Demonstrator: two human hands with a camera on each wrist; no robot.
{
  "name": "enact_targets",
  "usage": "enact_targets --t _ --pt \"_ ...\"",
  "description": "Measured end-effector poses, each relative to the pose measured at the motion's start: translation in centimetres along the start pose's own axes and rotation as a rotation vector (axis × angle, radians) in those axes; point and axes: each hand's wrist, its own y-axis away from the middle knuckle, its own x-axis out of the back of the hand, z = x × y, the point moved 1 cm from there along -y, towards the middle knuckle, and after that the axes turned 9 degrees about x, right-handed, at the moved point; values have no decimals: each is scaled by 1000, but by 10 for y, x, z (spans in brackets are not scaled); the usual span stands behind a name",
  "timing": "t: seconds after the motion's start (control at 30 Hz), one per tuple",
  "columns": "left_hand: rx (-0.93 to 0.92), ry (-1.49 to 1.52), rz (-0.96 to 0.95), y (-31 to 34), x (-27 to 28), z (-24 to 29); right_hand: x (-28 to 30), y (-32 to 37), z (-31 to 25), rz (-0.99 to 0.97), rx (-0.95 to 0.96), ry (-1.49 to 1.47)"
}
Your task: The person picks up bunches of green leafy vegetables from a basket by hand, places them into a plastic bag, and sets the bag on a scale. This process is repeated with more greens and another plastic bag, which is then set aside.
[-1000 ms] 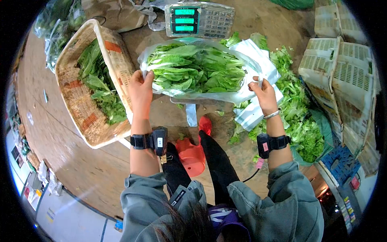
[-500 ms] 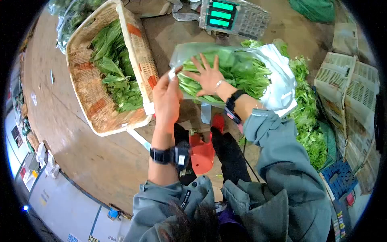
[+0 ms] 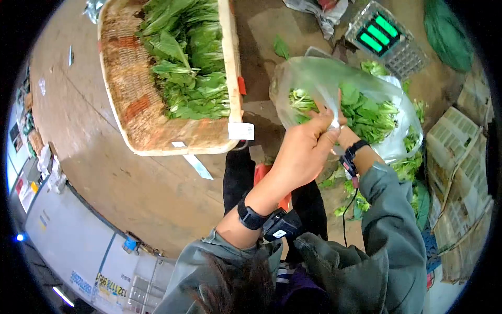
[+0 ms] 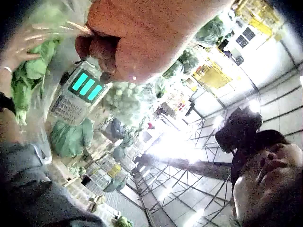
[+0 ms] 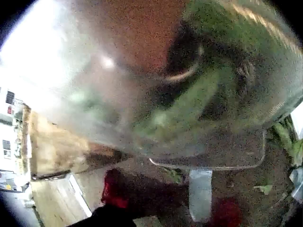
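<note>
A clear plastic bag (image 3: 285, 78) filled with long leafy greens (image 3: 361, 107) lies in front of the person in the head view. The left hand (image 3: 303, 152) pinches a gathered edge of the bag between thumb and fingers. Behind it, mostly hidden in the head view, is the right hand (image 3: 348, 137). In the left wrist view the right hand (image 4: 19, 49) shows its fingers stretched out over the greens (image 4: 40, 66). Plastic film (image 5: 156, 109) spreads across the right wrist view, blurring the hand there.
A worn plastic crate (image 3: 125, 118) with more greens (image 3: 191, 63) stands at the left. A digital scale (image 3: 386, 39) with lit displays lies beyond the bag. Stacked crates (image 3: 455, 152) stand at the right, and a green sack (image 3: 447, 36) lies at the back right.
The right hand has crossed from the bag's right edge onto the greens. The left hand has moved right, pulling the bag's left edge over them. The head view has turned left.
</note>
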Motion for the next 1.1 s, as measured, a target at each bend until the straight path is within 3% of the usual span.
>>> enact_targets --t 0.07,0.17,0.23,0.3,0.33,0.4,0.47,0.53,0.57,0.6,0.67,0.7,0.73,0.77,0.8,0.87,0.9,0.93,0.97,1.0,1.03,1.07,1.1 --pt "36 -100 -3 4 0 -4 39 9 -5 28 69 6" --pt "-89 -168 87 10 -4 -5 84 26 -14 98 178 -51" --pt "-124 -150 101 9 -7 -18 81 23 -13 166 261 -126" --pt "-57 -62 10 9 -8 -24 65 22 -4 -119 192 -92" --pt "37 108 -114 12 -3 -9 67 19 -7 -119 207 -94" --pt "-67 -7 -22 11 -7 -17 76 12 -12 -273 128 30" --pt "-52 -49 -25 13 3 -17 60 15 -14 -188 146 50" --pt "-57 -83 -38 14 17 -13 59 23 -17 -210 296 622" --pt "-159 -142 10 16 26 -10 114 25 -31 32 262 119" --pt "-261 -202 63 18 40 -8 143 30 -31 35 263 138" --pt "-285 -363 3 20 93 -10 188 42 -35 -6 -16 -147" --pt "-247 -350 22 15 126 -24 217 52 -39 -205 -105 -209" --pt "-87 -362 32 12 168 -34 244 58 -41 -390 -202 -268" --pt "168 -469 47 1 214 -45 265 61 -51 -398 -69 -476" --pt "267 -465 90 -15 262 -67 280 53 -70 -395 52 -697" --pt "476 -284 272 -40 336 -129 310 -22 -131 -469 222 -1334" --pt "500 -277 258 -32 354 -158 305 -69 -157 -399 305 -1232" --pt "568 -538 248 -37 375 -180 267 -115 -175 -267 328 -1072" --pt "623 -803 232 -47 391 -194 243 -178 -183 -139 132 -877" --pt "618 -808 217 -47 400 -198 202 -246 -185 19 -12 -846" --pt "583 -769 150 -42 404 -199 172 -306 -190 336 -139 -630" --pt "554 -730 87 -37 403 -202 139 -360 -186 259 -218 -439" --pt "559 -732 60 -38 405 -209 125 -400 -187 70 -326 -466"
